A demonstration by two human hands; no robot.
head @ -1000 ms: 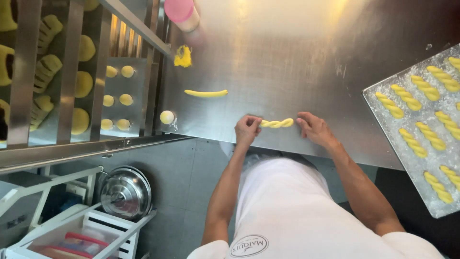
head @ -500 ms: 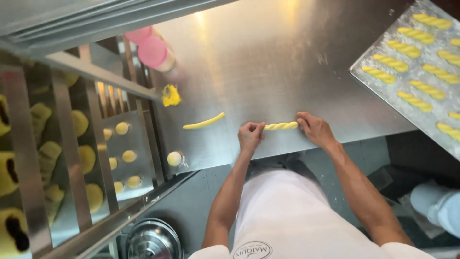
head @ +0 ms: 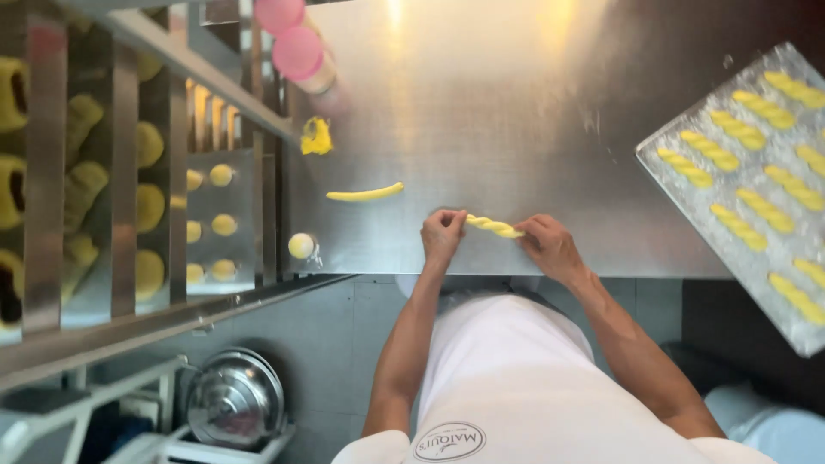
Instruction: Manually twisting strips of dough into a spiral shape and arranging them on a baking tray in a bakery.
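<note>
A twisted rope of yellow dough lies near the front edge of the steel worktable. My left hand pinches its left end and my right hand pinches its right end. Both hands rest on the table with fingers closed on the dough. To the left lie a plain rolled dough strip, a small dough ball and a ragged yellow dough lump.
A metal baking tray with several twisted dough pieces sits at the right, overhanging the table. A rack of trays with yellow dough stands at the left. Two pink-lidded containers stand at the table's back. A metal lidded pot sits low on the floor shelf.
The view has shifted, so the tray now shows further right. My hands stay on the ends of the twisted dough, which looks slightly more twisted.
</note>
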